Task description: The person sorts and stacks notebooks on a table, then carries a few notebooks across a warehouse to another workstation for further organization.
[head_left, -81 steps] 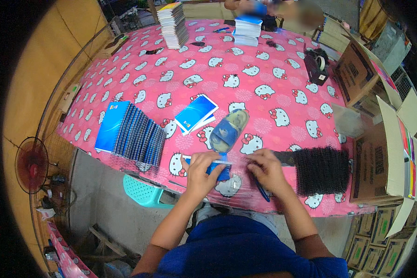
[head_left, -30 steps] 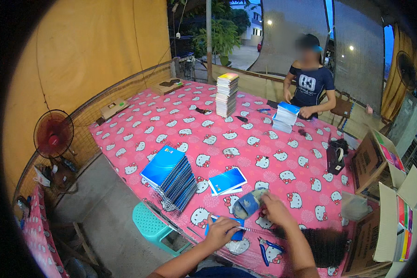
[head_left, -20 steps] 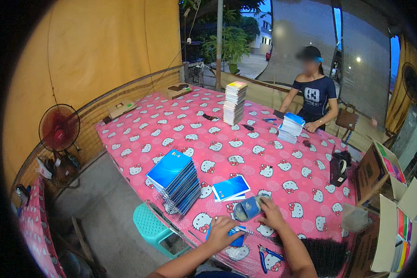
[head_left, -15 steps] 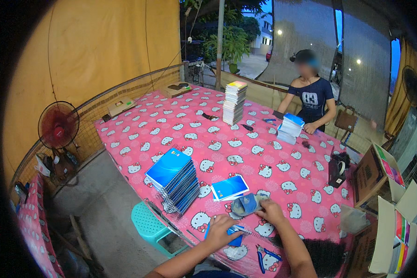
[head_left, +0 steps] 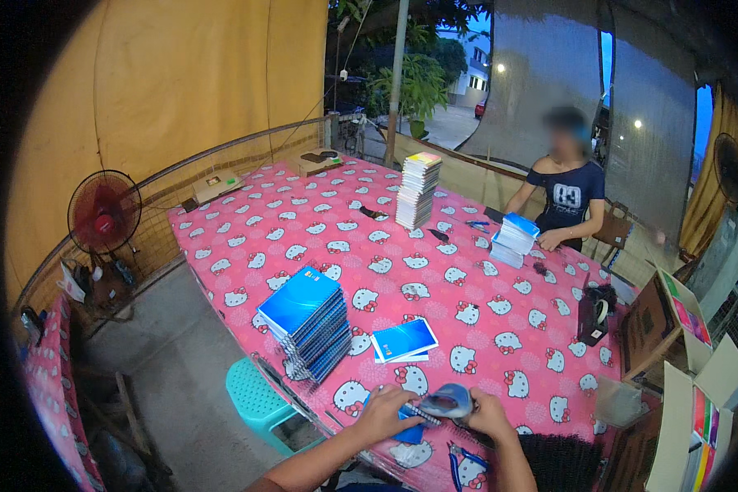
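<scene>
My left hand (head_left: 388,414) grips a small blue notebook (head_left: 410,434) at the table's near edge, fingers closed over it. A spiral wire coil (head_left: 425,416) runs along the notebook's edge. In my right hand (head_left: 488,415) is a rounded blue-grey object (head_left: 448,399) with a dark hollow; its exact kind does not show. Its near end is against or very close to the coil. Blue-handled pliers (head_left: 456,467) lie just below my right hand. A heap of black spiral coils (head_left: 556,462) is to the right of my right forearm.
A stack of blue spiral notebooks (head_left: 307,324) stands at left, beside loose blue booklets (head_left: 405,339). Across the pink table (head_left: 385,283), a person (head_left: 567,193) stands by another booklet stack (head_left: 514,240). A tall stack (head_left: 418,191), a tape dispenser (head_left: 594,316) and cartons (head_left: 656,320) are further off.
The blue-grey object has moved nearer to me, turned, and come close to the coil. My right hand moved with it. The view has shifted slightly.
</scene>
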### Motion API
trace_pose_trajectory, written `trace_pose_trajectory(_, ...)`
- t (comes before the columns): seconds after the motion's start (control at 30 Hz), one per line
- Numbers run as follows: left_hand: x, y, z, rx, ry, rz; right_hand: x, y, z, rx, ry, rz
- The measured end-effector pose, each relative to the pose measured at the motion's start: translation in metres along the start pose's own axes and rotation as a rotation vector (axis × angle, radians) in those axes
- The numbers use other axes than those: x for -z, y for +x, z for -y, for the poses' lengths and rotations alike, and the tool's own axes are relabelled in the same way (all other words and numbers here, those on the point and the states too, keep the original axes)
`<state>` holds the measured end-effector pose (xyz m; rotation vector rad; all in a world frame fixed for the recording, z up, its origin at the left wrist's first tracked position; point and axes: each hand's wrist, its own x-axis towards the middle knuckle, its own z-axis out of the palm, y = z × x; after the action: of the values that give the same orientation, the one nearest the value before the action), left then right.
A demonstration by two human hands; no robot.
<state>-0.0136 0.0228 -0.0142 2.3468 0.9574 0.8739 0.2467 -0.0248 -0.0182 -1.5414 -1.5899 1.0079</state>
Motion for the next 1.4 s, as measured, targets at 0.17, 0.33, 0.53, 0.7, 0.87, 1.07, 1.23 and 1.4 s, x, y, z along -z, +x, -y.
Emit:
trace_pose_trajectory(0.17,-0.007,0.005,0.019,-0.102,-0.089,-0.116,-0.005,0.012,0.018,-0.036,-0.107,-0.060)
trace_pose_trajectory(0.33,0.019,-0.001,0.020,0.003,-0.305,-0.130,-0.003,0.017,0.006,0.153,0.310,-0.001)
trace_pose_trajectory(0.53,0.016,-0.010,0.065,0.411,-0.933,-0.028,-0.010,0.036,0.022,0.085,-0.038,-0.008)
trace_pose_trajectory(0.7,0.010,-0.012,0.076,0.524,-1.107,-0.038,-0.017,0.033,0.041,0.031,-0.042,-0.017)
trace_pose_trajectory(0.87,0.013,-0.008,0.076,0.621,-1.245,0.034,-0.020,0.048,0.028,0.013,-0.516,-0.043)
trace_pose_trajectory(1.07,0.010,-0.020,0.088,0.600,-1.231,0.033,-0.028,0.038,0.047,0.095,-0.205,-0.085)
trace_pose_trajectory(1.23,0.011,-0.019,0.081,0.618,-1.247,0.014,-0.027,0.043,0.038,0.100,-0.137,0.027)
trace_pose_trajectory(1.4,-0.003,-0.016,0.079,0.496,-1.351,-0.064,-0.017,0.053,-0.010,0.057,-0.823,-0.470)
